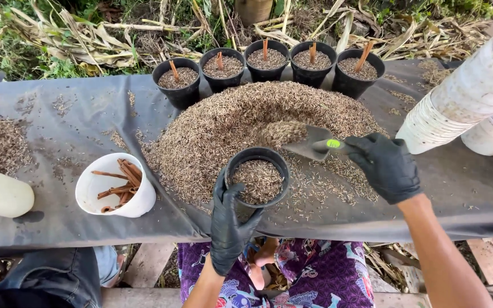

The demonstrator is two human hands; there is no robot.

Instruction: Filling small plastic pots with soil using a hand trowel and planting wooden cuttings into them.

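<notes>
From the head view, the right hand (386,166) grips a trowel (309,142) lying crosswise, blade heaped with husk and pointing toward the table's left edge. The left hand (229,222) clasps an upright black pot (257,181) at the near edge.

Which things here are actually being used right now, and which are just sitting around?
In use: left hand holding the black pot; right hand holding the trowel; husk pile.

Lying about: white cup of sticks, five filled pots, stacked white pots.
</notes>
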